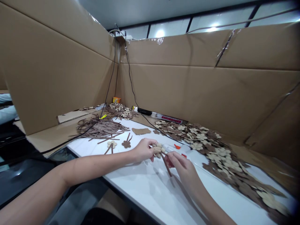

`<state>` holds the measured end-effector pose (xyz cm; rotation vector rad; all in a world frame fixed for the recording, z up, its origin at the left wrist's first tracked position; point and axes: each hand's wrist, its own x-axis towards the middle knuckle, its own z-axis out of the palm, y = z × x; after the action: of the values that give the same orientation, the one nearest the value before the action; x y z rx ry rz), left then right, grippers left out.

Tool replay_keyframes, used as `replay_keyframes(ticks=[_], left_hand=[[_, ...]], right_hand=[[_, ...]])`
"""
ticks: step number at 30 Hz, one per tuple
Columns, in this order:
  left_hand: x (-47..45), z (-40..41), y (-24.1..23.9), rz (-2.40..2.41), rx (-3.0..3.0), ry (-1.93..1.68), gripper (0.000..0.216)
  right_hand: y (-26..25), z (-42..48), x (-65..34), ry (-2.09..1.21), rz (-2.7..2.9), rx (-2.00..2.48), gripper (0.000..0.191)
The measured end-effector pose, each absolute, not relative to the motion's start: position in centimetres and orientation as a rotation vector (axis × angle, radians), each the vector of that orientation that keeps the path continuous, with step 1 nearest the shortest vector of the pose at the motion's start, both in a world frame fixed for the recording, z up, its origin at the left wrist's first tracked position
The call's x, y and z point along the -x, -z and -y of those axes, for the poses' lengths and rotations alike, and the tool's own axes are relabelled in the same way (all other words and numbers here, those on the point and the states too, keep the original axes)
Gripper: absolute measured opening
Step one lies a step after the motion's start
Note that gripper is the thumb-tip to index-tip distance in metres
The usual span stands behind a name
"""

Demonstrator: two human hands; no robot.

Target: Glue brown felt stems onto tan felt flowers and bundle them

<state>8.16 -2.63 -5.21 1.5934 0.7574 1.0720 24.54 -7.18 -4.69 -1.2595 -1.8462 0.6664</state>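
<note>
Cardboard walls point(178, 87) box in a white table point(140, 193), which holds a tangle of brown strips point(100, 128), a broad heap of pale and brown cut-out flowers point(211, 147) and, further back, a smaller heap of flowers point(120, 111). Near the table's front edge, the left hand point(143, 150) pinches a pale flower point(158, 150) between thumb and fingers, while the right hand point(180, 164) closes on a brown strip point(167, 165) just where it meets the flower. The flower looks like thin felt or card: light, and likely to bend if held by one petal, so its centre seems the surer place to grip. The strip looks slim and fairly stiff, and easiest to steady near its end. The fingers hide how strip and flower meet, and whether anything joins them. Small orange bits point(177, 146) beyond the right hand are too blurred to name, and the long device point(161, 115) by the back wall cannot be identified.
</note>
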Motion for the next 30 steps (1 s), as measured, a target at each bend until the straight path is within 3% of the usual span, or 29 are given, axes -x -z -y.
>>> replay_keyframes(ticks=[17, 30], left_hand=[[-8.7, 2.8, 6.1, -0.704, -1.603, -1.047, 0.016], [-8.9, 2.5, 6.4, -0.680, -1.580, -1.030, 0.022]], right_hand=[[5.3, 7.1, -24.2, -0.771, 1.883, 1.394, 0.046], [5.7, 6.7, -24.7, -0.672, 1.954, 1.401, 0.050]])
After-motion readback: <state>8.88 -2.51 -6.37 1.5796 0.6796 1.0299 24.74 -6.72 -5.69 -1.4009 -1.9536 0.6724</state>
